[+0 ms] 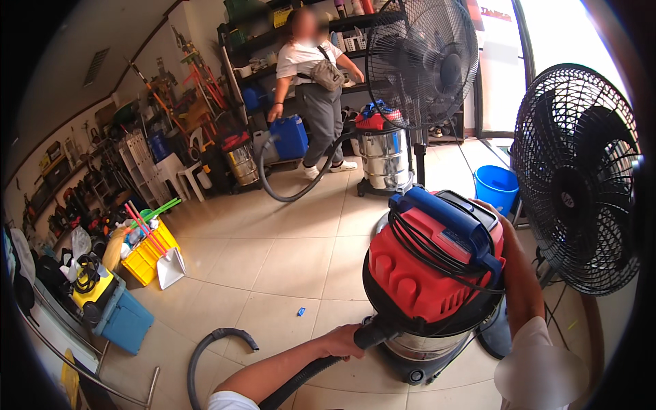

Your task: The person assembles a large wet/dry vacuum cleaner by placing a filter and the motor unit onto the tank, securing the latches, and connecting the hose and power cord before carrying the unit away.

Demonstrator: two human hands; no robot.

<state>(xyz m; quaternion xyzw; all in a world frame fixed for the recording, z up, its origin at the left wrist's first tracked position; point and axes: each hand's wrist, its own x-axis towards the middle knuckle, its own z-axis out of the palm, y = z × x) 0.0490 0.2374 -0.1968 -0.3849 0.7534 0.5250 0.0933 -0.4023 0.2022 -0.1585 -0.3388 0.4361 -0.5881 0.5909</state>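
A wet/dry vacuum cleaner (pixel 437 256) stands upright right in front of me, with a red top, blue handle and steel drum. Its black cord (pixel 424 249) is looped around the top. My left hand (pixel 344 342) is closed around the black hose connector (pixel 374 333) where it meets the vacuum's side. From there the ribbed hose (pixel 301 383) trails down under my left forearm. The hose's curved end (pixel 229 333) rests on the floor. My right hand (pixel 490 210) touches the far right edge of the vacuum's top, its fingers mostly hidden.
Two black fans (pixel 577 181) (pixel 424 65) and a blue bucket (pixel 497 188) stand at right. Another person (pixel 321 82) is at the back near a second vacuum (pixel 383 157). A yellow crate (pixel 147 256), dustpan (pixel 171 268) and blue bin (pixel 124 318) are at left.
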